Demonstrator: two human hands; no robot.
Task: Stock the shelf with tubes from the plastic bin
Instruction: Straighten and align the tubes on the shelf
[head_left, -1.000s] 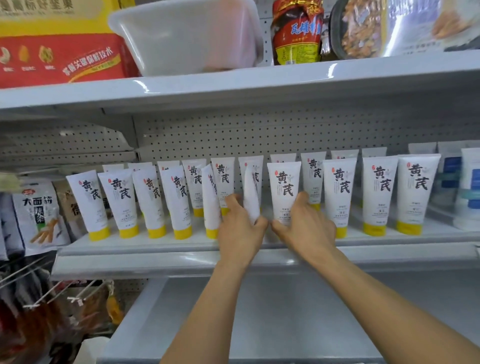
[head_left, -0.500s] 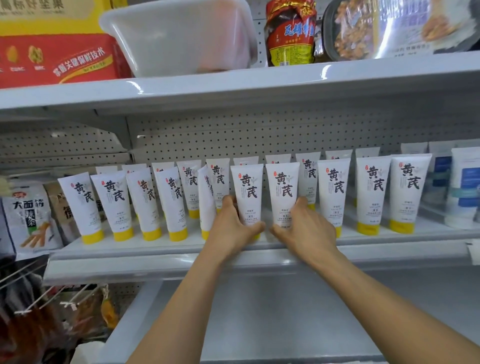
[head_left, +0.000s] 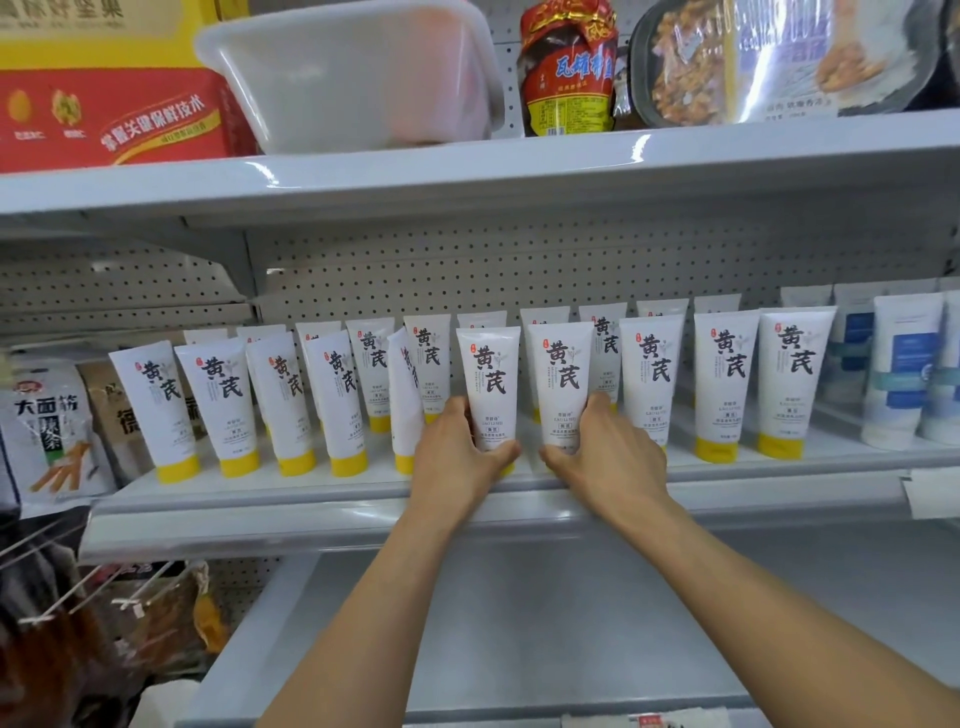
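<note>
Head view, both hands up at the middle shelf (head_left: 337, 501), one tube each. Left hand (head_left: 457, 460) grips the left-hand tube (head_left: 488, 384) low down, thumb across the front near the yellow cap, fingers curled round its left side. Right hand (head_left: 605, 460) grips the right-hand tube (head_left: 563, 382) the same way, mirrored: thumb in front at the base, fingers round its right side. Both tubes stand upright, cap down, on the shelf's front edge, just beside each other with a thin gap between, labels facing the camera. Just left of the left hand a leaning tube (head_left: 408, 395) tilts and is turned partly sideways. Further left of it, four front tubes (head_left: 221, 395) stand in line, slightly tilted. Right of the right hand, three more tubes (head_left: 727, 374) stand upright, then blue-labelled tubes (head_left: 904, 364) past those. A back row (head_left: 545, 317) peeks up behind the held pair. Plastic bin (head_left: 358, 78), white, sits on the upper shelf (head_left: 519, 161) above the left hand; contents can't be made out. A red box (head_left: 104, 114) is left of the bin and a red pouch (head_left: 569, 67) right of it. A noodle bag (head_left: 47, 426) is far left of the left hand.
</note>
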